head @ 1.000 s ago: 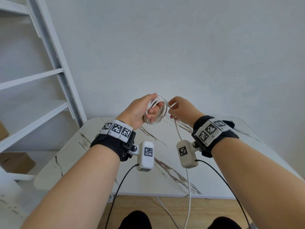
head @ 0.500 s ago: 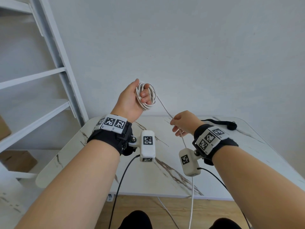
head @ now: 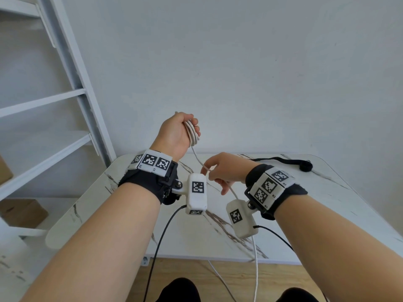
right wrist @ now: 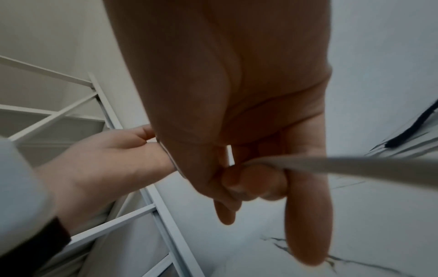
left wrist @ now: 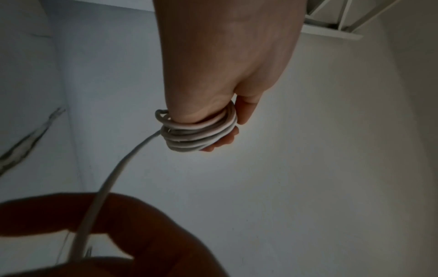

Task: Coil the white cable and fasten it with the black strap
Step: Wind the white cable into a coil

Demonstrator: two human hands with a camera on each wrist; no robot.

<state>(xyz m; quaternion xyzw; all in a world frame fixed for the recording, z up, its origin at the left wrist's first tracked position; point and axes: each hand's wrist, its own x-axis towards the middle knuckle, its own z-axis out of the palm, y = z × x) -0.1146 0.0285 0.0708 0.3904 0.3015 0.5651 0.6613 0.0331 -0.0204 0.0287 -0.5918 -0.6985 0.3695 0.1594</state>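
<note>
My left hand is raised above the table's far edge and grips several loops of the white cable wound around its fingers; the left wrist view shows the coil around the hand. From the coil the loose cable runs down to my right hand, which pinches it between thumb and forefinger. Past that hand the cable drops over the table's front edge toward the floor. The black strap lies flat at the table's far right.
The white marble-pattern table stands against a plain wall. A white shelf frame stands at the left, with cardboard boxes under it. Black camera leads hang from both wrists.
My left hand turned so the coil now faces away from me and sits a little lower. My right hand moved left along the cable, closer to the left wrist.
</note>
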